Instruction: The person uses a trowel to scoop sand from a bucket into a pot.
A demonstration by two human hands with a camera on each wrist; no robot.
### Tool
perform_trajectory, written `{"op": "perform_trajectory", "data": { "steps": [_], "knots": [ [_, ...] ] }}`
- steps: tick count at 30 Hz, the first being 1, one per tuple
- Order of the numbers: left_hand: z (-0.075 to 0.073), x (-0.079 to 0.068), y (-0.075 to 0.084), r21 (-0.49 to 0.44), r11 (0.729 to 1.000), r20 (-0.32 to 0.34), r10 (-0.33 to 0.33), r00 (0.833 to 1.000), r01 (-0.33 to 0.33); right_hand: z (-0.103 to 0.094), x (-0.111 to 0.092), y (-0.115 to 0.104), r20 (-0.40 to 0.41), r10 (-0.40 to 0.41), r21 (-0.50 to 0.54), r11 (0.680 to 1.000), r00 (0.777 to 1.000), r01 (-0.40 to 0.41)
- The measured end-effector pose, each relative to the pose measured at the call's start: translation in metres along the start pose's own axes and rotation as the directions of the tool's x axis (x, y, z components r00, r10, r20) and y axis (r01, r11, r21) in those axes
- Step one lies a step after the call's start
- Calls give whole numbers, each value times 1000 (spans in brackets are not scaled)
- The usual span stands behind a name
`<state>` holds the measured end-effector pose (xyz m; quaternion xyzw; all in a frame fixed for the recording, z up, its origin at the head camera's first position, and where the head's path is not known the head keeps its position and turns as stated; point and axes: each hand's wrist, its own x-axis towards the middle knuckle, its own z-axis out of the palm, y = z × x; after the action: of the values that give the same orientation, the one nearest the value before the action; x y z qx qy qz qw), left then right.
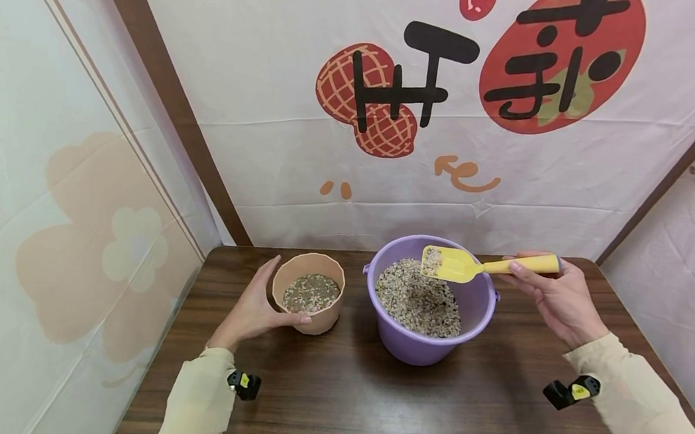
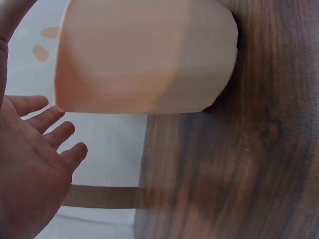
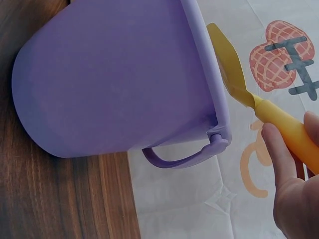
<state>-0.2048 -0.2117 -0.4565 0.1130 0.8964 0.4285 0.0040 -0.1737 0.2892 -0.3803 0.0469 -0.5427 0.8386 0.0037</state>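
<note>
In the head view my left hand (image 1: pixel 256 310) spans the left side of a peach-coloured flowerpot (image 1: pixel 323 323), thumb at the near rim and index finger at the far side. Its fingers look fairly straight in the left wrist view, with fingertips right at the pot's rim. The pot holds pebbly gravel (image 1: pixel 310 293) with a brownish patch on top. My right hand (image 1: pixel 561 297) grips the handle of a yellow toy shovel (image 1: pixel 458 264). Some gravel lies at the tip of its blade, which is over a purple bucket (image 1: pixel 417 353) partly filled with gravel (image 1: pixel 418 299).
Pot and bucket stand side by side near the back edge of a dark wooden table (image 1: pixel 359 402). A white printed cloth (image 1: pixel 300 223) hangs right behind it. The bucket's purple handle (image 3: pixel 187 162) hangs down its side.
</note>
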Motion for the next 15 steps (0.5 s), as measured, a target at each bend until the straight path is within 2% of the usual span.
{"op": "perform_trajectory", "data": {
  "steps": [7, 15],
  "knots": [
    [7, -1, -12, -33, 999, -10, -7, 1000, 7, -1, 0, 1, 18, -5, 21, 1000, 1000, 4],
    [10, -1, -18, -59, 998, -8, -30, 1000, 29, 2, 3, 0, 17, 0, 17, 1000, 1000, 0]
  ]
}}
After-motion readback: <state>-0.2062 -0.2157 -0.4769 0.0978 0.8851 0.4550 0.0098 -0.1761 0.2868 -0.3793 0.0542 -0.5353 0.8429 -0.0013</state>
